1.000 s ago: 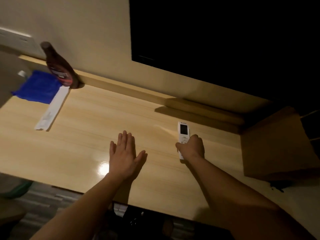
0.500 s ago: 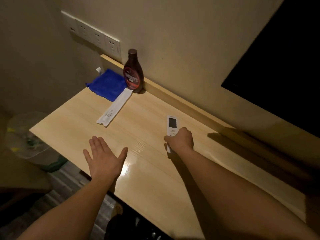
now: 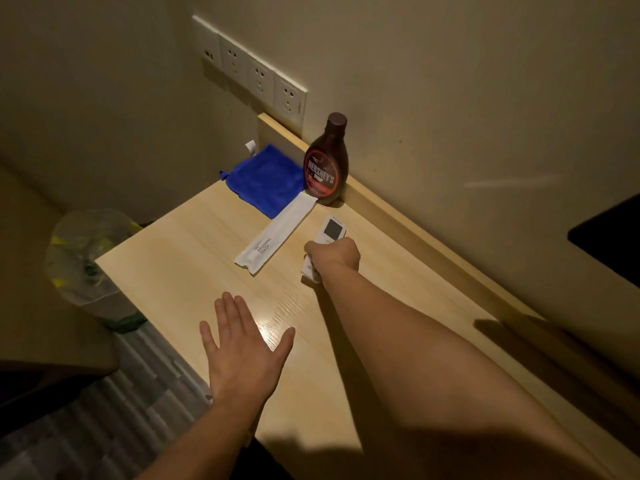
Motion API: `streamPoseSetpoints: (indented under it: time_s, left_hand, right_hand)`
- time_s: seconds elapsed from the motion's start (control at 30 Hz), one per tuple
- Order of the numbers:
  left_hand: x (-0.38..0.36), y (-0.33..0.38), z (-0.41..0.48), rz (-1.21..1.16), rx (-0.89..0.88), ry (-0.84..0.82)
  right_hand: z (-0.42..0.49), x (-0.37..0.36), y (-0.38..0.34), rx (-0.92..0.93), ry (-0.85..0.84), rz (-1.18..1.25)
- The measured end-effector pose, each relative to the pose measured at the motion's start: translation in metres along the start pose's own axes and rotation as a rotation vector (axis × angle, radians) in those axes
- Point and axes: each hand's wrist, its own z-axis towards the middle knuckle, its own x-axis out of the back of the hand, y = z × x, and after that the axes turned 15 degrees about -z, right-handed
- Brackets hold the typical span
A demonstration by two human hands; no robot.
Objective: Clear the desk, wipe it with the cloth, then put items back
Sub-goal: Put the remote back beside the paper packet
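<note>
My right hand [image 3: 335, 257] grips a white remote control [image 3: 333, 231] lying on the light wooden desk [image 3: 194, 258], its small screen poking out beyond my fingers. Just left of it lies a white toothbrush packet [image 3: 277, 235], slanted. A brown chocolate syrup bottle [image 3: 326, 161] stands upright at the back ledge. A folded blue cloth [image 3: 264, 179] lies at the desk's far left corner, beside the bottle. My left hand [image 3: 242, 351] is flat and spread, palm down, over the desk's near edge, holding nothing.
A row of wall sockets [image 3: 256, 76] sits above the cloth. A bin lined with a clear bag [image 3: 86, 265] stands on the floor left of the desk. A dark screen edge [image 3: 609, 244] shows at the right.
The view swung left. My right hand slid the remote left across the desk, close to the packet and bottle. My left hand stayed spread and drew back to the near edge.
</note>
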Motion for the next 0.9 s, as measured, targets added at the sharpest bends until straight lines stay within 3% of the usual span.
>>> streamPoseSetpoints:
  time_s: [0.5,0.9]
  left_hand:
    - [-0.013,-0.007,0.006,-0.026,-0.019,0.06]
    - [-0.008,-0.006,0.006,-0.025,0.004,0.031]
  right_hand:
    - [0.022,-0.037,-0.045,-0.012,0.096,-0.113]
    - [0.047,-0.022,-0.018,0.047,-0.014,0.09]
